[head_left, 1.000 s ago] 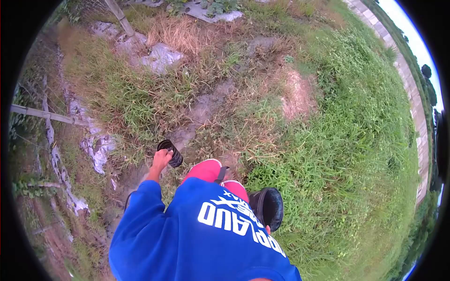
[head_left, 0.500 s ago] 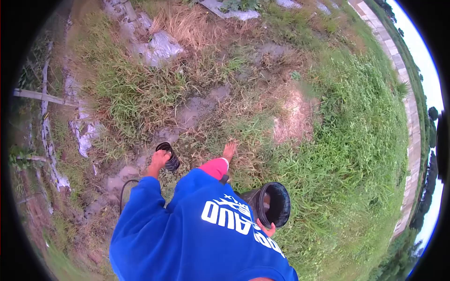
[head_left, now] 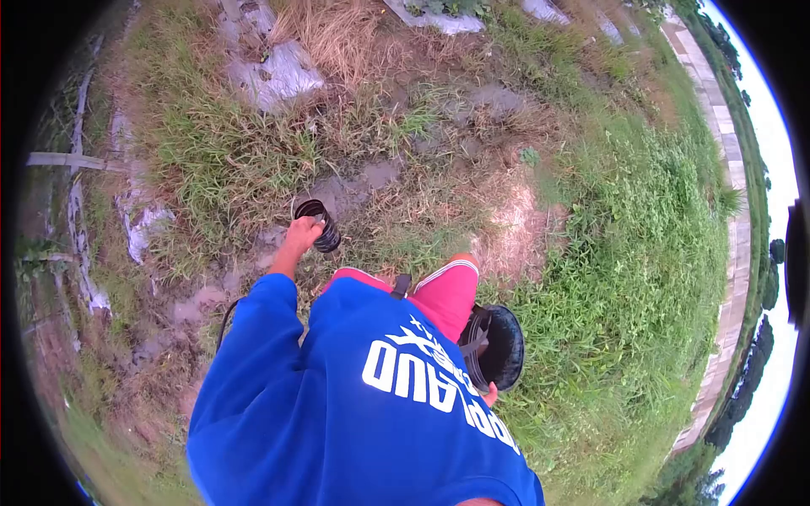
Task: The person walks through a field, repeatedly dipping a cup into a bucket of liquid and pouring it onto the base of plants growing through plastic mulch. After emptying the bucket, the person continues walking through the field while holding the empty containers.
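Observation:
My left hand (head_left: 305, 233) is closed on the rim of a small black ribbed container (head_left: 327, 239), which is held out over the muddy ground with its mouth facing up and away. At my right side, a large black bucket (head_left: 504, 346) hangs tilted, its dark opening turned outward. A grey strap or handle crosses the bucket's near side. Only the fingers of my right hand (head_left: 490, 394) show, gripping the bucket's lower rim; my blue sleeve and shirt hide the rest. What lies inside either container cannot be made out.
A wet, muddy furrow (head_left: 342, 192) runs through matted grass ahead. Torn silvery plastic sheeting (head_left: 278, 78) lies at the upper left, near wooden poles (head_left: 76, 160) at far left. Dense green weeds (head_left: 641, 253) grow on the right, before a pale concrete wall (head_left: 732, 219).
My left hand has carried the small container forward and slightly right. A bent leg in pink shorts now shows where a bare foot was. The bucket has shifted slightly up.

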Available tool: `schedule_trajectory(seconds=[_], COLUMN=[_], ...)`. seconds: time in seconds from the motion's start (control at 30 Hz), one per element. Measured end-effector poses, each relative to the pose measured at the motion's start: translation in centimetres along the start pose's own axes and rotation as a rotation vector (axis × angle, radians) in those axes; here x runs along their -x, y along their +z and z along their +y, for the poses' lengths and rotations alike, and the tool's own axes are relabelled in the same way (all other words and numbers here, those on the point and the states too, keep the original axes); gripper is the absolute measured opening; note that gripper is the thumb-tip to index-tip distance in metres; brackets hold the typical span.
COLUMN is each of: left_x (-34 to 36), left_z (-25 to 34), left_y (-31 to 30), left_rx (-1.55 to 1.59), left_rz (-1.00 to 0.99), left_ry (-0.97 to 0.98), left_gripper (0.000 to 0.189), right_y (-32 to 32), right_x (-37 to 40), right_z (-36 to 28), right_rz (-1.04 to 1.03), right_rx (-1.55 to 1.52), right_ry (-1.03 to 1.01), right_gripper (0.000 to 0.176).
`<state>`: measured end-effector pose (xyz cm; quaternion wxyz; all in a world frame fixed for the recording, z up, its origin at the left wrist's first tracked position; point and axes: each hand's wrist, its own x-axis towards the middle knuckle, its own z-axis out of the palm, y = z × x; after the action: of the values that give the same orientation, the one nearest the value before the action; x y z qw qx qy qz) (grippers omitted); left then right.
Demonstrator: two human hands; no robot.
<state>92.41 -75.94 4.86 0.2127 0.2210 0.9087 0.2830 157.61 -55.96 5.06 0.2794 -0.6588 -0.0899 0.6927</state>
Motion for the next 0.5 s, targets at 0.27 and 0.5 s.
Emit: schedule_trajectory(seconds=[0.27, 0.5], left_x=[-9.0, -14.0], left_z=[4.1, 2.2], left_y=[2.1, 5.1], left_rx=[0.102, 0.113], left_rz=[0.01, 0.084], left_ry=[-0.12, -0.262], left_gripper=[0.043, 0.044], right_y=[10.7, 15.3], right_x=[-6.5, -22.7], right_z=[-8.5, -11.6], right_rz=[-0.196, -0.203], right_rx=[0.215, 0.574], right_ry=[0.06, -0.213], right_gripper=[0.083, 0.076])
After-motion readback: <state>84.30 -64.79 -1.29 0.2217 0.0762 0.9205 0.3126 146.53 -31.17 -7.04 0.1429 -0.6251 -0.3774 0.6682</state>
